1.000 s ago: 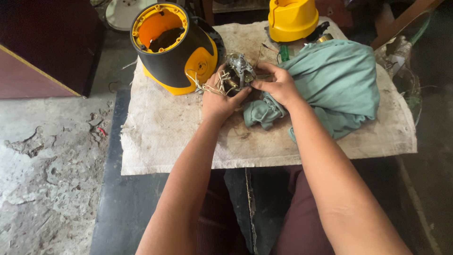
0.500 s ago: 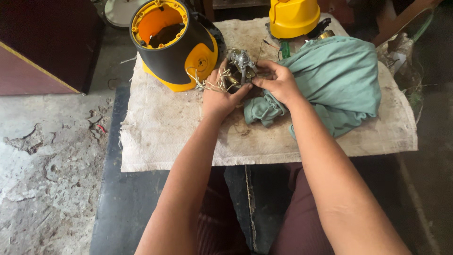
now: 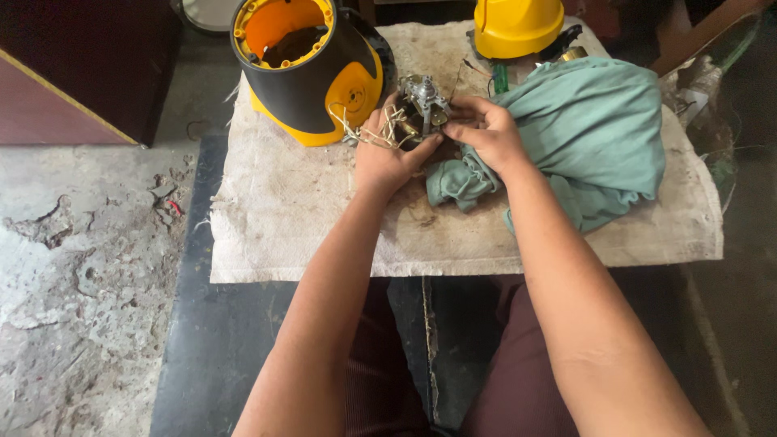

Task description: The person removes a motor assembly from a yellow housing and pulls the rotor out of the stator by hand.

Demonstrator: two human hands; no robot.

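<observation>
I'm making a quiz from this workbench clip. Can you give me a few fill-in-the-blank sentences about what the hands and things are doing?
1. Both hands, the left hand and the right hand, hold a small metal ____ with loose wires.
2. The black and yellow housing lies to the ____ of the hands.
3. The crumpled cloth under the right wrist is ____ in colour.

Missing words: motor; left; green
</observation>
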